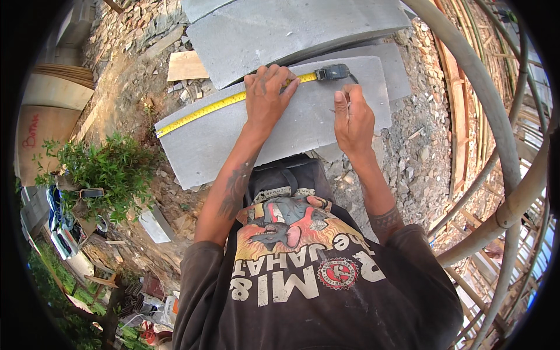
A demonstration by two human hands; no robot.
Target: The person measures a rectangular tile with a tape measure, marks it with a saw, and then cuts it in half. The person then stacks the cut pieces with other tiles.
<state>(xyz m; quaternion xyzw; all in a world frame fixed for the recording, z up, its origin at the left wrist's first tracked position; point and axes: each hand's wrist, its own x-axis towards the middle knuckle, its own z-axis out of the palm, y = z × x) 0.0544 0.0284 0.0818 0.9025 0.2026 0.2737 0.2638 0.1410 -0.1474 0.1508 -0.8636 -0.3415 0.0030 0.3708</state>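
A long grey lightweight block [303, 119] lies in front of me with a tape measure [333, 72] on it. The yellow blade stretches along the far side of the block to its left end. My left hand [267, 96] presses on the blade with bent fingers, hiding a stretch of it. The dark case rests towards the block's right end. Just below the case, my right hand [354, 116] is closed in a pinch above the block. Something thin seems to be between its fingers, too small to name. A dark strap runs from the case towards this hand.
More grey blocks [291, 29] are stacked just beyond. A wood offcut [186, 66] lies at their left. Rubble [417, 169] covers the ground. Bamboo poles [507, 134] rise close on my right. A leafy shrub [99, 175] and plywood sheets [46, 140] stand left.
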